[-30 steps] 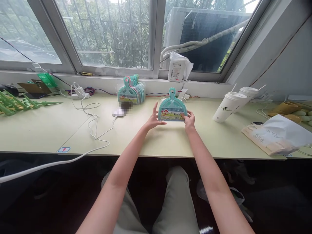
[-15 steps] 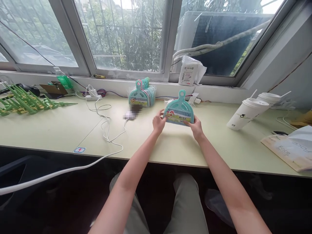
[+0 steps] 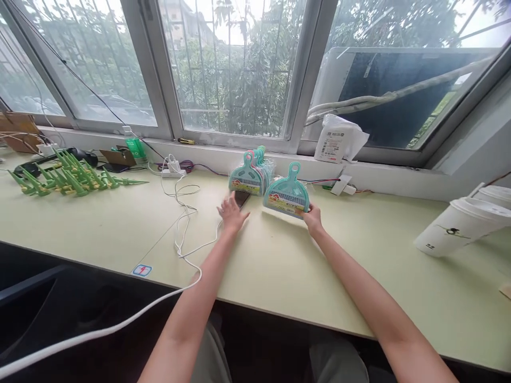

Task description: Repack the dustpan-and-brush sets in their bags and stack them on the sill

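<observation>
Running below grey-framed windows (image 3: 235, 80), pale desk (image 3: 275, 276) under hand-held teal dustpan (image 3: 286, 192)

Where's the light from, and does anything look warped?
Head view: daylight through the windows, sky washed out white; head view, right edge: white cups look stretched and leaning; head view, centre: smallest print on the held dustpan is unreadable.

and there it goes, the left hand (image 3: 232, 214) has let go of the teal dustpan set (image 3: 288, 198) and swung over by the dark flat device (image 3: 242, 198), fingers spread! that leaves the right hand (image 3: 313, 219) carrying the set alone, and it's moved in closer, just beside the packed row of dustpans (image 3: 245, 178) now. the view has turned left too, leaving only a sliver of the beige package (image 3: 506, 290) showing.
</observation>
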`<action>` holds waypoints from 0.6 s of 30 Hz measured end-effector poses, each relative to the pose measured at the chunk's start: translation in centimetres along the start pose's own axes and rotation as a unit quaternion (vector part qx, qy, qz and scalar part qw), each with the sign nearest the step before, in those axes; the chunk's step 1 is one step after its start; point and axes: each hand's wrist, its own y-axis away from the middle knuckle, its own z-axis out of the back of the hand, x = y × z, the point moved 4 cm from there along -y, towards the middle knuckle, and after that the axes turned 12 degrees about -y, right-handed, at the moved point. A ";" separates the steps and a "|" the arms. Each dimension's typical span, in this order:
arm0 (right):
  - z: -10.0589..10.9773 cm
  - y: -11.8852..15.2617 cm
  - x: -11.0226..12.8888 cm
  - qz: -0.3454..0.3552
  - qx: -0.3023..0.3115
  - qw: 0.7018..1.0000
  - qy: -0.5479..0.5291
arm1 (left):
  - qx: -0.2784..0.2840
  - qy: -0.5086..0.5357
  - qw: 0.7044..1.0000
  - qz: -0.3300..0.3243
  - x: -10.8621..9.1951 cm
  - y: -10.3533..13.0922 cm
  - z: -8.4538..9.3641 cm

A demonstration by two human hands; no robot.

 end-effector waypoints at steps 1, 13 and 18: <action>-1.4 -0.7 -0.6 0.001 -0.008 1.000 0.000 | 0.014 -0.026 0.998 0.047 1.3 -0.5 -0.2; -12.1 -3.6 -1.2 0.103 0.075 0.990 0.064 | 0.094 -0.128 0.984 0.079 3.3 -0.7 1.2; -16.2 -2.9 -1.6 0.146 0.106 0.979 0.093 | 0.110 -0.155 0.977 0.096 3.8 -0.2 2.3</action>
